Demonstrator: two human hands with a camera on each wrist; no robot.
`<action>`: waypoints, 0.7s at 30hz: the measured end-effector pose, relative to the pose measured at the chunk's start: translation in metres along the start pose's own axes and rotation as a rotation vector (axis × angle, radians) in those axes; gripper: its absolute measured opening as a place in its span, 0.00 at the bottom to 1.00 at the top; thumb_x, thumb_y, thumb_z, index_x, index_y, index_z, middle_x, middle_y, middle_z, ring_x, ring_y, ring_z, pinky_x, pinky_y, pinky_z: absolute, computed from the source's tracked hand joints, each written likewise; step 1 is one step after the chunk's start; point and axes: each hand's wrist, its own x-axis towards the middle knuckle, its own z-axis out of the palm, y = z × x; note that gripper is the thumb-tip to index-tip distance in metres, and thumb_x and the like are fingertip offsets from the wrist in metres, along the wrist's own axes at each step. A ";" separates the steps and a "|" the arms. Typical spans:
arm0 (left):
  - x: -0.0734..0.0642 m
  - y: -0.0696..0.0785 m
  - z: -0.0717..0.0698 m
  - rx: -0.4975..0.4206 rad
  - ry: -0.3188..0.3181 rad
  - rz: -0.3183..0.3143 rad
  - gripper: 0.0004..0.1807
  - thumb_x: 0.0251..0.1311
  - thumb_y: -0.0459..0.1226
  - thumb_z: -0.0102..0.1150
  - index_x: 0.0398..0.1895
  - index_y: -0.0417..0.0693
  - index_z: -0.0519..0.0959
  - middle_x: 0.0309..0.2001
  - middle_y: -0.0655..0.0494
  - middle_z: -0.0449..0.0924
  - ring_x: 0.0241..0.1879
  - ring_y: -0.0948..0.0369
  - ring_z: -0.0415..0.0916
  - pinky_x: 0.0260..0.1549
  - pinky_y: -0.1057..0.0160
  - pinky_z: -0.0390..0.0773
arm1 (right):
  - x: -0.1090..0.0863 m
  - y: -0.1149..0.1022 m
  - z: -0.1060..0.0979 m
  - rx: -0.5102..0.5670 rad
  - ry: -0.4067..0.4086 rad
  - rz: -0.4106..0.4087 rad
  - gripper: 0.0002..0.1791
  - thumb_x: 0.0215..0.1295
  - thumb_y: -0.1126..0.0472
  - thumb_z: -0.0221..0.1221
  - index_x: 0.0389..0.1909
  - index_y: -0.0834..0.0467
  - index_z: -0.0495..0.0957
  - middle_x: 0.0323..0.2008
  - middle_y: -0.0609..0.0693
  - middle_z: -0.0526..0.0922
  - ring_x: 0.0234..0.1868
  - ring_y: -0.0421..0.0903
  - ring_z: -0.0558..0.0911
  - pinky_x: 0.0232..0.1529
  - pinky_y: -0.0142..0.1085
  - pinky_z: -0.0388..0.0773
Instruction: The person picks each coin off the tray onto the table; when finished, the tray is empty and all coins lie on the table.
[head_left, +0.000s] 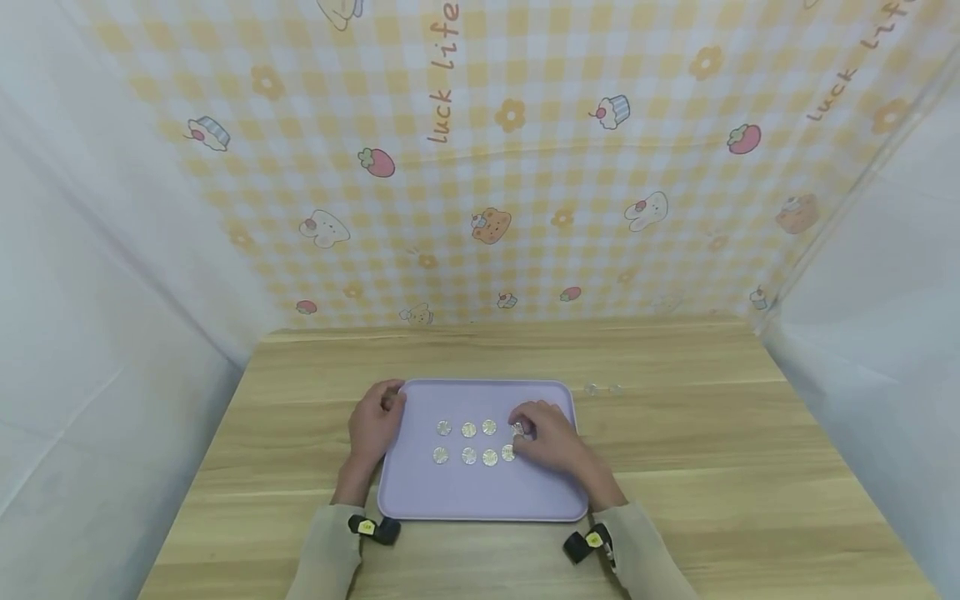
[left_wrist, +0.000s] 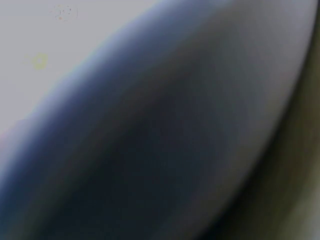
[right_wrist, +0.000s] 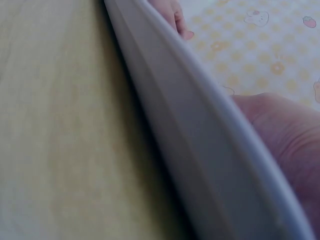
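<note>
A lilac tray [head_left: 480, 496] lies on the wooden table with shiny round coins [head_left: 468, 456] set out on it in two rows. At the tray's left edge is my left hand [head_left: 372, 425], its curled fingers and thumb holding the rim near the far corner. My right hand [head_left: 551, 437] reaches over the tray's right side and pinches a coin [head_left: 517, 428] at the right end of the far row. Just under that hand, another coin [head_left: 507, 452] ends the near row. The right wrist view shows the tray's side wall [right_wrist: 200, 135] close up, partly hiding both hands.
Two small clear discs [head_left: 603, 389] lie on the table beyond the tray's far right corner. A yellow checked cloth [head_left: 465, 192] hangs behind the table, with white sheets [head_left: 870, 250] at both sides. A blurred edge fills most of the left wrist view.
</note>
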 end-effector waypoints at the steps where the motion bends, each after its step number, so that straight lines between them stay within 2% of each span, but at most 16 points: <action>1: 0.000 0.000 0.000 0.000 0.001 0.001 0.13 0.66 0.39 0.60 0.51 0.47 0.82 0.25 0.52 0.80 0.21 0.61 0.71 0.21 0.63 0.70 | 0.000 0.000 0.000 0.006 -0.002 -0.003 0.16 0.51 0.59 0.66 0.43 0.49 0.81 0.27 0.38 0.71 0.31 0.38 0.68 0.43 0.35 0.63; 8: 0.001 0.001 0.001 0.000 0.009 0.008 0.13 0.66 0.39 0.60 0.51 0.48 0.82 0.25 0.52 0.80 0.22 0.61 0.73 0.22 0.63 0.71 | -0.001 0.001 -0.006 0.058 -0.022 -0.001 0.16 0.56 0.62 0.65 0.47 0.55 0.80 0.29 0.40 0.72 0.33 0.37 0.69 0.40 0.32 0.69; 14: 0.002 0.002 0.001 0.004 -0.009 -0.011 0.13 0.67 0.39 0.59 0.52 0.48 0.82 0.26 0.53 0.80 0.23 0.61 0.73 0.22 0.64 0.72 | -0.001 -0.002 -0.012 0.083 -0.042 -0.067 0.11 0.56 0.67 0.64 0.42 0.58 0.82 0.28 0.42 0.74 0.32 0.39 0.70 0.38 0.32 0.71; 21: 0.002 0.000 0.001 0.004 -0.006 -0.009 0.13 0.67 0.39 0.59 0.52 0.47 0.82 0.27 0.52 0.80 0.23 0.60 0.73 0.22 0.63 0.72 | 0.001 -0.007 -0.016 0.047 -0.090 0.021 0.10 0.59 0.64 0.64 0.43 0.59 0.80 0.26 0.43 0.73 0.30 0.39 0.71 0.37 0.32 0.71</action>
